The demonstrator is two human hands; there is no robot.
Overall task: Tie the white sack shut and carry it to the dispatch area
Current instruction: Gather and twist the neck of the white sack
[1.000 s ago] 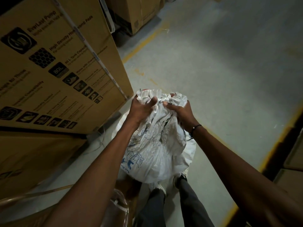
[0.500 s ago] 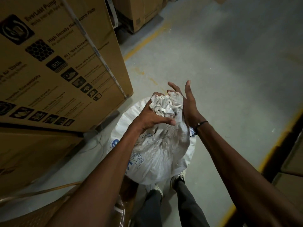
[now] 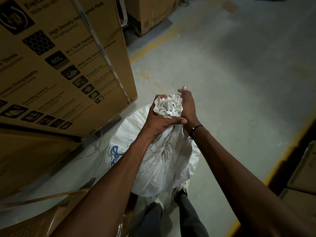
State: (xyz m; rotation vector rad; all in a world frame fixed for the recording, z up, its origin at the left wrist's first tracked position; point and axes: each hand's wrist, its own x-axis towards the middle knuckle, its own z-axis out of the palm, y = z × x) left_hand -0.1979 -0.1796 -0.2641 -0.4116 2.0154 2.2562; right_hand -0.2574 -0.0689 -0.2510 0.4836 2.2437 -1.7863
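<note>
So my left hand point(image 3: 158, 119) is wrapped tight around the bunched-up neck of the white sack point(image 3: 164, 158), thumb stretched across the front of it just under the crumpled top. My right hand point(image 3: 187, 108) is flat against the right side of that same bunch, fingers mostly straight and pointing up the frame, touching the fabric but not really gripping it. There's a thin black bracelet point(image 3: 196, 128) on my right wrist.

The sack sits on the grey concrete floor point(image 3: 230, 74) just below the middle of the frame, fat and wrinkled, with some blue print on its left side. My shoes point(image 3: 181, 189) poke out right under its lower edge, dark trousers below that.

Upper left is all big cardboard box point(image 3: 65, 65), printed with icons and an "80L" label, with a strap running down it. More cartons point(image 3: 153, 12) sit top centre, and a yellow floor line point(image 3: 153, 43) runs diagonally past them. Another stack of boxes point(image 3: 302, 177) is at the right edge.
</note>
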